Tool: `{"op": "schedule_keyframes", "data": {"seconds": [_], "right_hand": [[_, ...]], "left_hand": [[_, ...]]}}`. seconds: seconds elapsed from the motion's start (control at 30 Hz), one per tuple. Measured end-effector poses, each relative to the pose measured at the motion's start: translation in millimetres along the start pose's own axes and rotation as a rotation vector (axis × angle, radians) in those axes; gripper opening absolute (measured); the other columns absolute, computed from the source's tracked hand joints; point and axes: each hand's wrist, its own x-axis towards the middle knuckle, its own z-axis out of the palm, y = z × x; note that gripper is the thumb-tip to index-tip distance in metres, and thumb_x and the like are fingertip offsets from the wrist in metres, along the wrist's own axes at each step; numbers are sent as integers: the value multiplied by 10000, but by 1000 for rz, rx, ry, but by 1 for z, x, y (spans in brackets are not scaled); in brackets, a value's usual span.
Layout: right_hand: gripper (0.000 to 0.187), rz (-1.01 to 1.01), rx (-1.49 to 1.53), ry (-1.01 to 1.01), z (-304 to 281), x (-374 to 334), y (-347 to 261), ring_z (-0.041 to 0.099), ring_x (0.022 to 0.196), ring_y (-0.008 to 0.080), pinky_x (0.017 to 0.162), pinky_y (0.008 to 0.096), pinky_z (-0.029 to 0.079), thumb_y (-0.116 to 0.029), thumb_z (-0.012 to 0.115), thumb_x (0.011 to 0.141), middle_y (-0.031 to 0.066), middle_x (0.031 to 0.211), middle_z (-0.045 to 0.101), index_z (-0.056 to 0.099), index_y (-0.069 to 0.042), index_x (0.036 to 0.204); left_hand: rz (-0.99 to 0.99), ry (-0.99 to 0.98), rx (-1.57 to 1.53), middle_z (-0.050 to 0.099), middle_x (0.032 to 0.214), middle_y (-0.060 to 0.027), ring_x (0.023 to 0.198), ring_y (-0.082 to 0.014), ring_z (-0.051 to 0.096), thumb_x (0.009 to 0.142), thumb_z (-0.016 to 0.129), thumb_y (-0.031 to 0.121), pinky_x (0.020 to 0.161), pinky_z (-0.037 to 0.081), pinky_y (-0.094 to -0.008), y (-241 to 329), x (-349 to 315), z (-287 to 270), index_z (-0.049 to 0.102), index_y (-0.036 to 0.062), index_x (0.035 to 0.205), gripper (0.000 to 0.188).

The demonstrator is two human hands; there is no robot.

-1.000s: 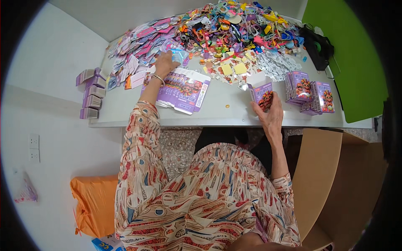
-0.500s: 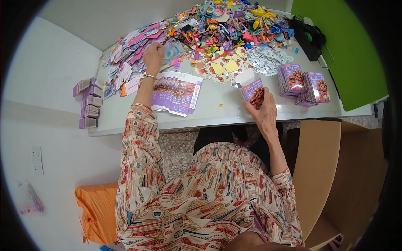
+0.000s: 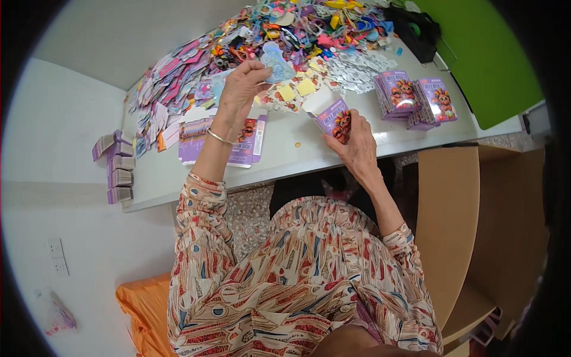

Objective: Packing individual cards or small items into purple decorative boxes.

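Pinched between the thumb and fingers of my left hand point(image 3: 242, 86) is a pale blue, see-through flat cutout piece point(image 3: 275, 65), raised above the table. My right hand point(image 3: 358, 146) grips a small purple carton point(image 3: 335, 122) with a cartoon figure on its front. The carton's white top flap point(image 3: 321, 101) stands up, and its inside cannot be seen. Under my left forearm lies a row of flattened purple cartons point(image 3: 257, 140), partly covered by the arm.
Filled-looking purple cartons point(image 3: 397, 95) stand in stacks at the right. Behind are heaps of paper cards point(image 3: 172, 77), colourful trinkets point(image 3: 309, 30) and silvery packets point(image 3: 360, 68). Bundled purple cards point(image 3: 121, 162) sit at the left edge. A large cardboard box point(image 3: 447, 226) stands right of me.
My left hand has come right and toward the purple carton, lifting the pale blue piece off the heap. My right hand still holds the carton. The whole view has shifted slightly.
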Motion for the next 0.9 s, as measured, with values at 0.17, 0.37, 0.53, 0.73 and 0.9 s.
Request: {"op": "schedule_keyframes", "data": {"seconds": [0.17, 0.37, 0.53, 0.73, 0.9], "right_hand": [[714, 5, -15, -2, -2, -1, 1, 539, 939, 371, 797, 448, 455, -325, 766, 730, 211, 988, 545, 416, 37, 1235], [643, 0, 16, 4, -4, -3, -1, 539, 928, 392, 763, 473, 478, -294, 777, 704, 216, 962, 545, 420, 23, 1136], [706, 50, 18, -14, -6, -3, -7, 548, 943, 379, 795, 455, 465, -320, 775, 708, 219, 985, 554, 425, 50, 1197], [698, 76, -1, -18, -7, -5, -5, 543, 950, 383, 797, 454, 464, -296, 781, 700, 217, 994, 548, 426, 40, 1199], [701, 45, -33, 4, -4, -6, -2, 538, 943, 382, 782, 454, 464, -286, 779, 702, 209, 975, 539, 415, 36, 1208]], "left_hand": [[78, -79, 80, 623, 848, -28, 742, -88, 590, 817, 688, 27, 650, 494, -221, -26, -18, 37, 571, 46, 962, 188], [429, -83, 413, 619, 836, -21, 780, -90, 589, 838, 635, -43, 699, 486, -223, -46, -34, 71, 396, 39, 1289, 517], [620, 74, 676, 622, 863, -35, 773, -86, 580, 833, 654, 34, 731, 471, -273, -68, -44, 82, 539, 76, 1241, 426], [717, 129, 872, 647, 835, -31, 1054, -214, 476, 806, 653, 104, 976, 260, -414, -79, -64, 93, 624, 90, 1095, 291], [850, 162, 1046, 636, 918, -45, 1088, -239, 472, 814, 659, 115, 980, 277, -414, -83, -67, 90, 627, 83, 1045, 236]]}}
